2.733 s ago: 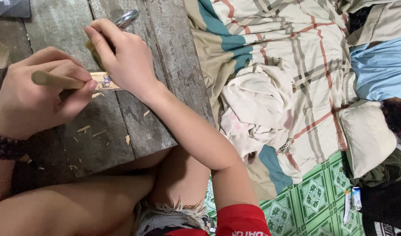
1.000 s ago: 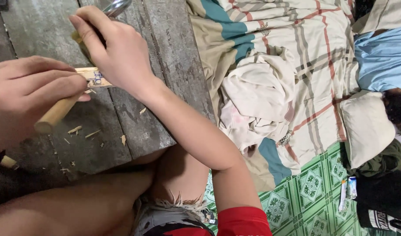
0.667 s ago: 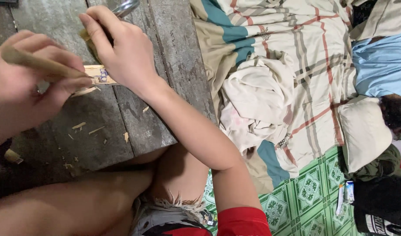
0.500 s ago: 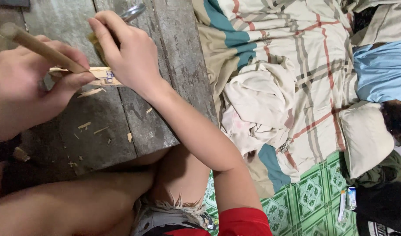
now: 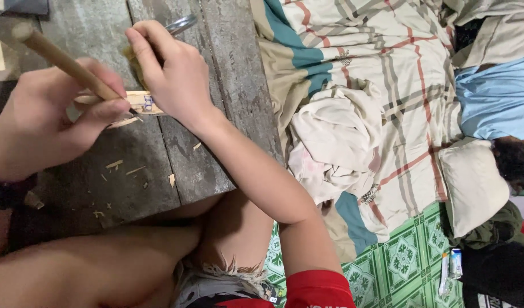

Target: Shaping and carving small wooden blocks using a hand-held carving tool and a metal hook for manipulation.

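Note:
A small pale wooden piece [image 5: 141, 102] lies on a dark plank table [image 5: 228, 85]. My right hand [image 5: 170, 71] presses down on it from above, fingers curled over its far end. My left hand [image 5: 42, 122] grips a carving tool by its round wooden handle [image 5: 62, 57], which slants up to the left. The tool's tip touches the wooden piece at its near edge. A shiny metal object [image 5: 181, 24] pokes out behind my right hand, and what it is cannot be told.
Pale wood shavings [image 5: 122, 168] are scattered on the planks near my bare knee [image 5: 233, 228]. To the right lie a striped blanket [image 5: 359, 68], a crumpled cream cloth [image 5: 336, 137], a pillow [image 5: 473, 182], a lying person in a blue top [image 5: 493, 97] and a green patterned mat [image 5: 399, 262].
My left hand has swung the tool handle from pointing down-left to pointing up-left and moved the tip along the wooden piece. My right hand has stayed on the piece.

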